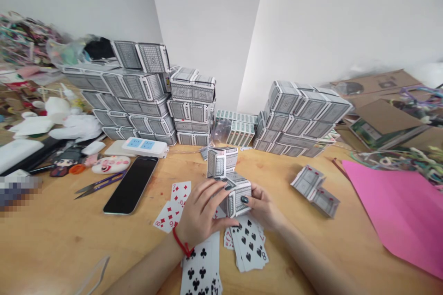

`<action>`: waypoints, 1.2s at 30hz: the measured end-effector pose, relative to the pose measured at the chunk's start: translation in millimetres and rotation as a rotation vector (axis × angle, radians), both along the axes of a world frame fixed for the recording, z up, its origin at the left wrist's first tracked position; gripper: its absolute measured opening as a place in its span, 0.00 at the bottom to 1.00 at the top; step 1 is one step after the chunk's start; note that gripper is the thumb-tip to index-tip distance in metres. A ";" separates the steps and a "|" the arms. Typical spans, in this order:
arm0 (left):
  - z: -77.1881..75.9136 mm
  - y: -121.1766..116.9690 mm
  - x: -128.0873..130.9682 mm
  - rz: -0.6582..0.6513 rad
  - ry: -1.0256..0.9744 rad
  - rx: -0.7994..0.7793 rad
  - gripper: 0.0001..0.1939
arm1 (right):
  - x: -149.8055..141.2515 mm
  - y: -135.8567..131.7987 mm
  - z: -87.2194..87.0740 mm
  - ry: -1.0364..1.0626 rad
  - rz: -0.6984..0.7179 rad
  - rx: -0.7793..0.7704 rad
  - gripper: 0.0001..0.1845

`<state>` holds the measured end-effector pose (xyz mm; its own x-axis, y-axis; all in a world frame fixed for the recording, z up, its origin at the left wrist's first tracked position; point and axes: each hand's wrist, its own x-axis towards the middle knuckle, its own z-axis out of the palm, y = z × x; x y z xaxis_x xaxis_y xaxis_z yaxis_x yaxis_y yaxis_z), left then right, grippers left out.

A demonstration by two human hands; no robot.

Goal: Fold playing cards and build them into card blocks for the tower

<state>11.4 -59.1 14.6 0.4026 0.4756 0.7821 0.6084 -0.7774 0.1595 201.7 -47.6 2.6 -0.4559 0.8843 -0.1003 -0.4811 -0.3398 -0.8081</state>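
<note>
In the head view, the card model (238, 193), boxy with grey-and-white patterned faces, sits mid-desk (138, 249) above loose cards (249, 244). The left hand (203, 209) and right hand (265, 205) grasp its near block; its long axis slants from near right to far left, the far end rising upright.

One head-worn view, looking forward and down: hands (204, 205) near at lower centre, table (339, 249) around, wall (311, 23) beyond
</note>
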 end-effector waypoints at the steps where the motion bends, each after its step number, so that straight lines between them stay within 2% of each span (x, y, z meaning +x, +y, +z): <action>1: -0.3 0.0 0.1 0.000 -0.001 -0.002 0.34 | 0.0 0.0 -0.1 0.001 -0.004 0.001 0.21; 20: 0.6 -1.6 2.6 0.008 -0.034 -0.129 0.32 | -1.4 -1.1 4.5 0.026 -0.033 0.034 0.18; 28: 0.8 -1.1 2.9 -0.027 -0.034 -0.118 0.31 | -3.2 -2.9 3.8 0.012 -0.048 0.049 0.21; 36: 0.3 -1.8 2.9 -0.018 -0.016 -0.122 0.30 | -2.4 -4.0 6.5 0.024 -0.015 0.060 0.18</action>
